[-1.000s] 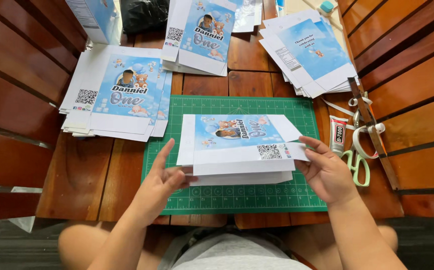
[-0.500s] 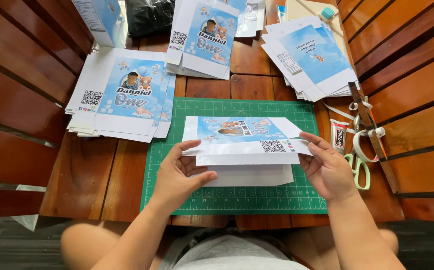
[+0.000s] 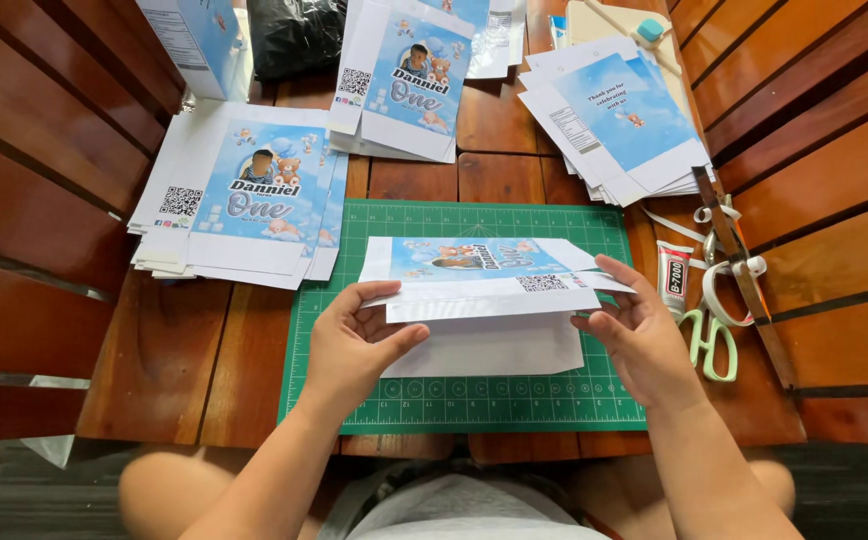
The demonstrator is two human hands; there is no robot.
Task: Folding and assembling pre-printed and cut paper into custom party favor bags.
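A printed paper box template (image 3: 484, 290), blue and white with a cartoon picture, is folded over above a green cutting mat (image 3: 454, 400). My left hand (image 3: 354, 340) pinches its left edge, thumb under the folded flap. My right hand (image 3: 639, 335) grips its right edge, fingers on the upper flap near a square code patch. The lower white panel hangs down toward me over the mat.
Stacks of flat printed templates lie at the left (image 3: 244, 200), at the top middle (image 3: 404, 80) and at the top right (image 3: 614, 120). A glue tube (image 3: 672, 280), green-handled scissors (image 3: 709, 340) and a ruler (image 3: 744, 280) lie right of the mat. Wooden slat walls flank the table.
My left hand rose from flat on the mat to grip the template's left edge. The sheet lifted off the mat and its fold opened, showing the lower white panel.
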